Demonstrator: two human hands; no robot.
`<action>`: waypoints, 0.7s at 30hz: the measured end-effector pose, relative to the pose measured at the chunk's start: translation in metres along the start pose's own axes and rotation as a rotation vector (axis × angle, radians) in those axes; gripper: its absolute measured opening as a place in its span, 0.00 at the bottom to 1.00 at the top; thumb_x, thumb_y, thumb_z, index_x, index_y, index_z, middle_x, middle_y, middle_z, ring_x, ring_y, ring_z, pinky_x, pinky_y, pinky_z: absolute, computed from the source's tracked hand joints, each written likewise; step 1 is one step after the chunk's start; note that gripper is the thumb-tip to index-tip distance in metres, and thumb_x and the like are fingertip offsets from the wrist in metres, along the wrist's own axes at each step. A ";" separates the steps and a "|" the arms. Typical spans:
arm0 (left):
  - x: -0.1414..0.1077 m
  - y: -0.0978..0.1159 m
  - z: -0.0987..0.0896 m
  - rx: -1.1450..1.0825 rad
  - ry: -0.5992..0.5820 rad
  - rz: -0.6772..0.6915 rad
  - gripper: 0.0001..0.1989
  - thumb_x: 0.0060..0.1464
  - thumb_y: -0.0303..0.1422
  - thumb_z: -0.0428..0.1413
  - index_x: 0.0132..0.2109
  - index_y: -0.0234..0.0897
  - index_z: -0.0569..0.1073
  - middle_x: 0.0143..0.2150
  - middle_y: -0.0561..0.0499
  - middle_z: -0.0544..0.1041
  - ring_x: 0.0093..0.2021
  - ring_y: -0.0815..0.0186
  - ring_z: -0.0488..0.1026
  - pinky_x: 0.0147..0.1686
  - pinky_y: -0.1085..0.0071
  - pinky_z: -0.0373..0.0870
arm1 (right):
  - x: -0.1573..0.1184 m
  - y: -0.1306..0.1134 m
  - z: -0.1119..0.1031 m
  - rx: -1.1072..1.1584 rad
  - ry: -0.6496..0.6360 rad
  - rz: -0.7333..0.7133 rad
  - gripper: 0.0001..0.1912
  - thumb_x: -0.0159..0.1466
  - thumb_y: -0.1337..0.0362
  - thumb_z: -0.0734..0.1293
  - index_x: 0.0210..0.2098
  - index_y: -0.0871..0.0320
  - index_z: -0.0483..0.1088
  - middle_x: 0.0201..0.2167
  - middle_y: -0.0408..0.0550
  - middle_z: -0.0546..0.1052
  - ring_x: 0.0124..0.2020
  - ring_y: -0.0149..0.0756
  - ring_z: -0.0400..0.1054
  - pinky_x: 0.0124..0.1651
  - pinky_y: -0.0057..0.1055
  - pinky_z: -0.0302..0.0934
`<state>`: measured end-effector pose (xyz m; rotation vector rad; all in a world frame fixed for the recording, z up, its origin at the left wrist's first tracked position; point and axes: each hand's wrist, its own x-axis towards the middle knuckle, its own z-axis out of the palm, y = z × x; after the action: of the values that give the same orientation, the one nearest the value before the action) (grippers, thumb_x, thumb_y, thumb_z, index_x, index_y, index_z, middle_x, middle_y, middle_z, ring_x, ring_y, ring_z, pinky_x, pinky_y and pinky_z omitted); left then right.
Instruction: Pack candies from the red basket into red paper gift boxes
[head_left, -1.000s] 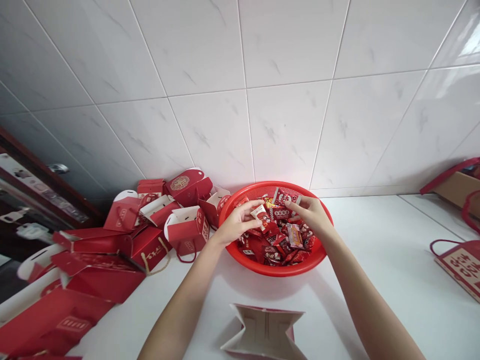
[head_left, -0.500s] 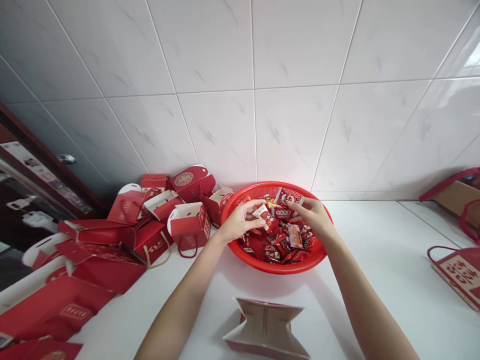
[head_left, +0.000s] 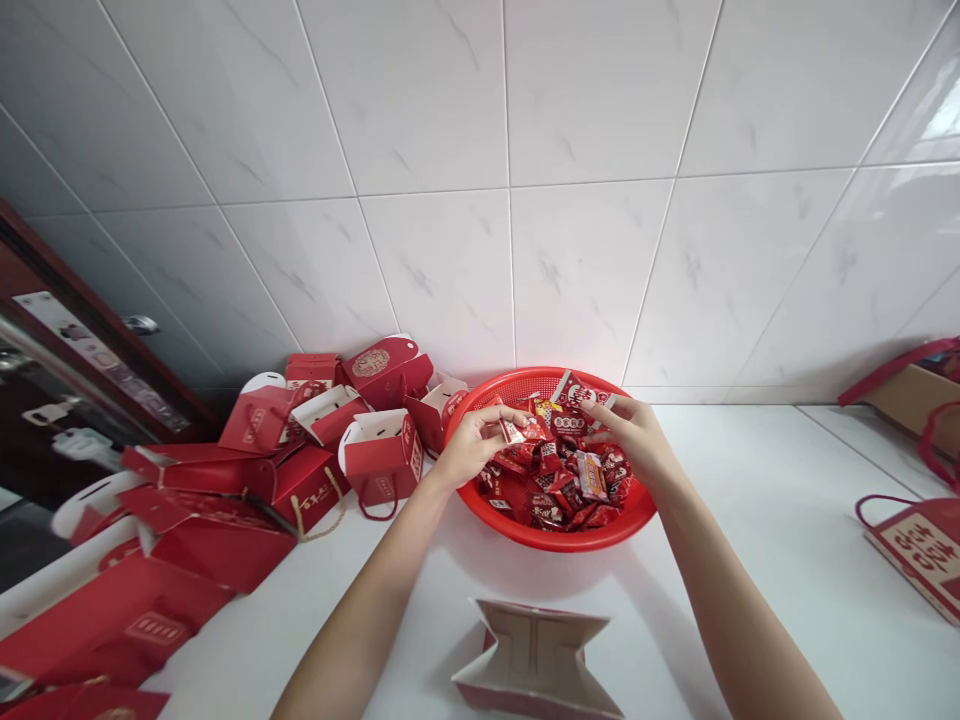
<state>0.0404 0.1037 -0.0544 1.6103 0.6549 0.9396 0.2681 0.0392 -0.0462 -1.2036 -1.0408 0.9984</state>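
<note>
My left hand (head_left: 475,440) pinches a small red-and-white candy packet (head_left: 523,430) over the left side of a red plastic basket (head_left: 551,541). My right hand (head_left: 634,435) is closed on a larger red snack packet (head_left: 573,421) with white lettering, at the basket's back right. Many small wrapped sweets (head_left: 555,495), mostly red, lie in the basket beneath both hands. In front of it on the white counter stands an open paper box (head_left: 534,650) with a pale inside, its mouth facing up.
Red gift boxes, some with rope handles, crowd the left side, among them an open box (head_left: 380,455). On the right lie a red bag (head_left: 919,550) and a brown carton (head_left: 911,395). A tiled wall (head_left: 585,270) rises behind the basket.
The small packet in my left hand has tilted and moved slightly within my fingers. My right hand stays at the larger packet. The whole view has shifted a little downward.
</note>
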 end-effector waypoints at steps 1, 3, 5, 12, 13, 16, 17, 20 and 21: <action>0.000 0.001 0.000 0.001 0.004 -0.004 0.09 0.46 0.35 0.67 0.34 0.36 0.79 0.46 0.44 0.83 0.41 0.60 0.78 0.46 0.63 0.74 | 0.000 0.000 0.000 -0.003 -0.004 -0.002 0.23 0.51 0.44 0.79 0.31 0.58 0.78 0.32 0.48 0.80 0.34 0.40 0.77 0.35 0.33 0.77; -0.001 0.002 0.000 0.025 -0.009 -0.005 0.07 0.46 0.32 0.64 0.35 0.37 0.81 0.48 0.44 0.83 0.48 0.56 0.78 0.49 0.62 0.74 | 0.001 0.001 -0.001 -0.018 -0.008 -0.005 0.24 0.52 0.43 0.78 0.32 0.58 0.78 0.33 0.50 0.81 0.34 0.43 0.78 0.37 0.35 0.77; -0.003 0.003 0.000 0.054 -0.048 -0.011 0.10 0.44 0.29 0.62 0.37 0.37 0.83 0.53 0.43 0.81 0.57 0.51 0.75 0.51 0.61 0.74 | 0.002 0.002 -0.002 -0.025 -0.003 -0.009 0.25 0.52 0.42 0.78 0.33 0.58 0.78 0.34 0.51 0.82 0.35 0.44 0.79 0.38 0.37 0.77; -0.004 0.005 0.002 0.058 -0.081 -0.085 0.11 0.47 0.35 0.65 0.38 0.34 0.82 0.40 0.45 0.81 0.34 0.63 0.76 0.36 0.67 0.74 | 0.002 -0.001 -0.001 -0.004 0.001 -0.003 0.24 0.50 0.42 0.78 0.29 0.58 0.78 0.33 0.49 0.81 0.35 0.43 0.77 0.39 0.37 0.77; -0.003 0.004 0.003 0.068 -0.077 -0.103 0.10 0.48 0.34 0.65 0.37 0.34 0.81 0.35 0.47 0.80 0.30 0.66 0.74 0.34 0.68 0.73 | 0.001 -0.001 -0.001 -0.002 0.011 -0.001 0.24 0.49 0.43 0.78 0.27 0.58 0.76 0.32 0.49 0.80 0.34 0.42 0.77 0.38 0.36 0.77; -0.001 -0.002 0.003 0.162 -0.098 -0.179 0.05 0.46 0.29 0.61 0.34 0.35 0.78 0.29 0.50 0.78 0.28 0.67 0.72 0.32 0.71 0.71 | 0.001 0.001 -0.002 -0.001 0.016 -0.001 0.24 0.50 0.43 0.79 0.24 0.58 0.74 0.28 0.47 0.78 0.32 0.39 0.75 0.38 0.36 0.77; -0.001 -0.004 0.003 0.204 -0.124 -0.202 0.04 0.45 0.28 0.60 0.33 0.35 0.78 0.31 0.50 0.79 0.30 0.66 0.74 0.33 0.70 0.72 | 0.001 0.001 -0.002 -0.003 0.003 0.000 0.24 0.50 0.43 0.79 0.25 0.58 0.74 0.28 0.46 0.78 0.32 0.39 0.75 0.39 0.36 0.77; 0.000 -0.008 0.002 0.298 -0.186 -0.185 0.07 0.44 0.26 0.61 0.34 0.36 0.78 0.39 0.47 0.82 0.43 0.59 0.78 0.44 0.66 0.74 | 0.001 0.003 -0.003 -0.008 -0.058 0.012 0.23 0.51 0.45 0.79 0.27 0.59 0.76 0.29 0.47 0.78 0.33 0.39 0.76 0.39 0.36 0.77; 0.000 -0.008 0.003 0.291 -0.184 -0.159 0.10 0.45 0.27 0.63 0.38 0.36 0.79 0.43 0.46 0.82 0.48 0.57 0.77 0.49 0.64 0.74 | 0.001 0.003 -0.003 -0.007 -0.088 0.011 0.22 0.52 0.46 0.79 0.28 0.59 0.76 0.30 0.47 0.79 0.34 0.40 0.77 0.39 0.35 0.77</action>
<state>0.0431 0.1039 -0.0622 1.8444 0.8049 0.5901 0.2710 0.0398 -0.0490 -1.1810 -1.1085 1.0654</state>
